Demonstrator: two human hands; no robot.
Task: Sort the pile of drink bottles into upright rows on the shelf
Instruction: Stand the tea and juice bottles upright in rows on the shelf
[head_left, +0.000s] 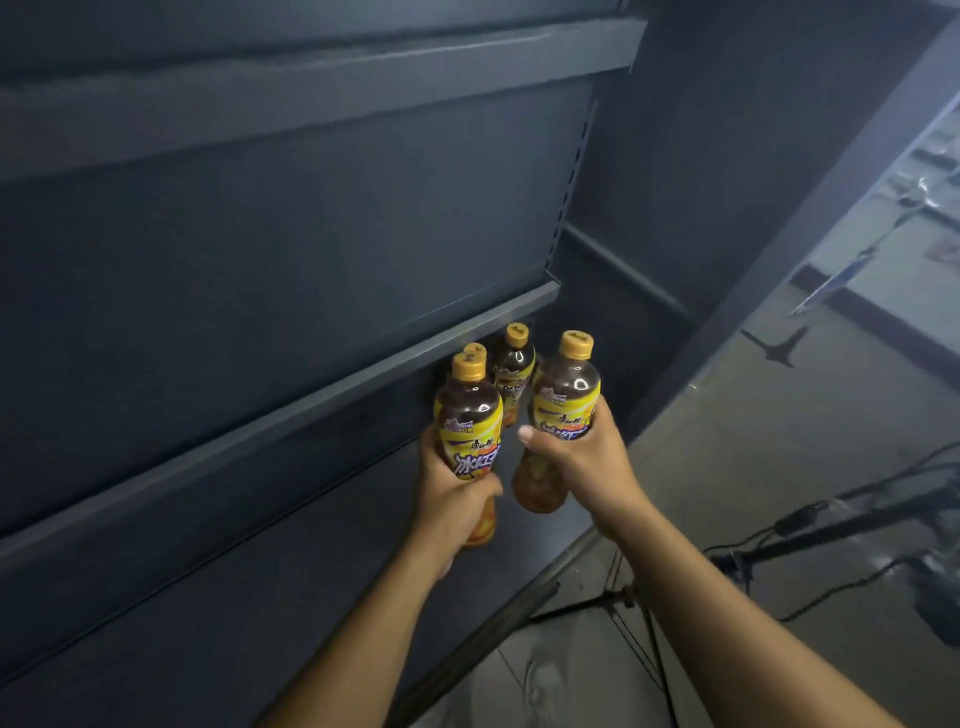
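Dark blue-grey metal shelving fills the left of the view, seen from above, with grey floor to the right. Two iced-tea bottles with yellow caps stand upright at the back of the lowest shelf. One rear bottle is mostly visible. The other is hidden apart from its cap, tucked under the lip of the shelf above.

In front, the left hand grips a third bottle upright, fingers wrapped around its lower half and covering its base. The right hand is clamped around the waist of a fourth bottle, just beside the third. Whether either held bottle touches the shelf is unclear. A tripod and cables, dim and blurred, lie on the floor.
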